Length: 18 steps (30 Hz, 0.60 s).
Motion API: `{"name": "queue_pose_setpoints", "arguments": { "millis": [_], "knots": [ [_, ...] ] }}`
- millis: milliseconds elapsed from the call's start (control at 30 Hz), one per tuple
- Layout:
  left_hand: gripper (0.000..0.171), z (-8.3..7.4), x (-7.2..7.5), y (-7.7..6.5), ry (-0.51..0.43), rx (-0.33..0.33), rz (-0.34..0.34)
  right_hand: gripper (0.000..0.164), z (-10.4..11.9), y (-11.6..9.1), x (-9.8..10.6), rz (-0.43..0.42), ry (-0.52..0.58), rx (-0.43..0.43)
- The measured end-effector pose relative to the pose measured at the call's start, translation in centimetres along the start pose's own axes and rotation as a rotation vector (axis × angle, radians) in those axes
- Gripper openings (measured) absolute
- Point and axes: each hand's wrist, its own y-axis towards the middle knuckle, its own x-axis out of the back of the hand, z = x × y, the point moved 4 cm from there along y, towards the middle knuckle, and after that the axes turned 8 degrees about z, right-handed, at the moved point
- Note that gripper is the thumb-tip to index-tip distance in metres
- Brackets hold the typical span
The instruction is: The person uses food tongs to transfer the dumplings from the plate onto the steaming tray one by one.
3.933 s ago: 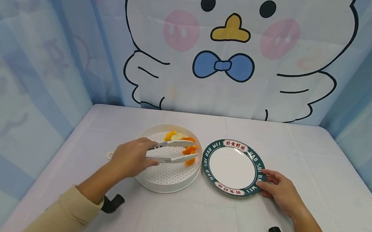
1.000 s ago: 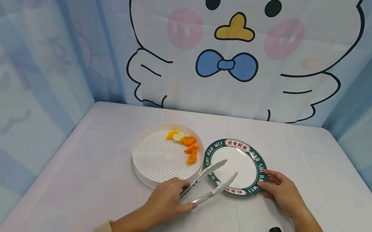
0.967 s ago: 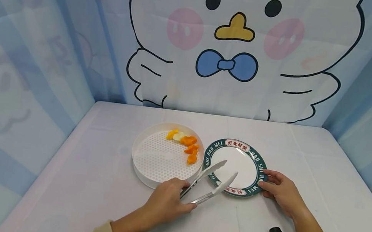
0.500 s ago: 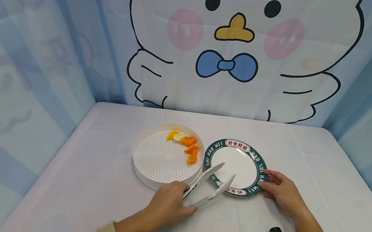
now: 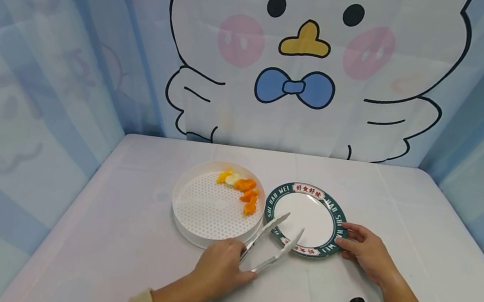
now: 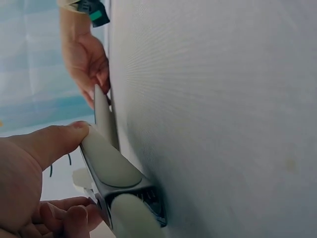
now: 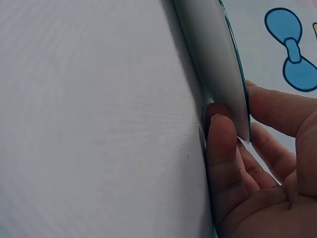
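Observation:
In the head view my left hand (image 5: 220, 269) grips metal tongs (image 5: 290, 245) with pale tips. Their two arms stand apart with nothing between them, overlapping the near-left rim of a round plate (image 5: 306, 217). The left wrist view shows the thumb pressed along one arm of the tongs (image 6: 111, 161). My right hand (image 5: 365, 252) pinches the right rim of the plate, white with a green lettered border. From the right wrist, fingers reach under the plate (image 7: 218, 54) and the thumb side lies over its rim. The plate's near-left edge is partly hidden by the tongs.
A white round basket (image 5: 198, 211) with a perforated floor stands left of the plate, nearly touching it. Along its right side lie orange pieces (image 5: 245, 185), a yellow piece (image 5: 223, 176) and a pale piece (image 5: 232, 178). A patterned curtain (image 5: 290, 126) closes the back.
Since the oldest frame, my left hand has carried the tongs from over the basket rightward and nearer, to the plate's near rim. Lately it drifts slightly nearer. The right hand keeps its place.

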Motion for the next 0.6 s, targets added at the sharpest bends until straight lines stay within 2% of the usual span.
{"name": "queue_pose_setpoints", "arguments": {
  "millis": [333,600],
  "knots": [
    [0.052,0.0,-0.44,0.05,0.02,-0.013,-0.059,0.066,-0.29,0.2,-0.08,0.002,0.012,0.01],
    [0.052,-0.12,-0.24,-0.25,0.005,0.016,-0.024,0.066,-0.28,-0.01,-0.23,0.007,0.015,0.01]
  ]
}}
